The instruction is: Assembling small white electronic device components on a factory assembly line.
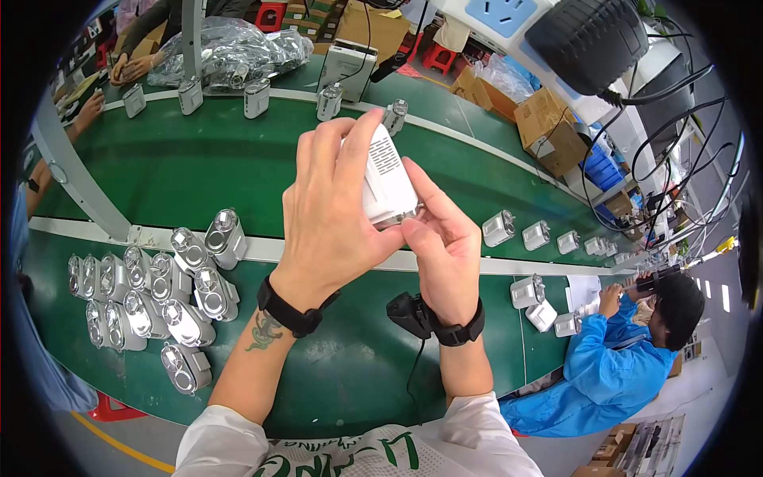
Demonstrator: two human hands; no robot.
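Note:
Above the green bench, a white boxy device point(387, 176) with rows of vent slots is held up between both hands. My left hand point(330, 191) wraps round its left side, fingers over the top. At its lower right corner, the thumb and fingers of my right hand point(445, 246) grip it near a small metal part. The device's far side is hidden by the hands. To the left stands a group of similar white devices point(184, 322), their shiny silver tops showing round rings. Dark bands circle both wrists, and a black box point(408, 315) with a cable is by the right one.
A green conveyor belt point(159, 167) crosses ahead, with several devices point(498, 228) along its near rail and others along its far rail. A metal post point(83, 187) rises at left. Overhead hang a power strip point(509, 24) and cables. A co-worker in blue point(604, 362) works at right.

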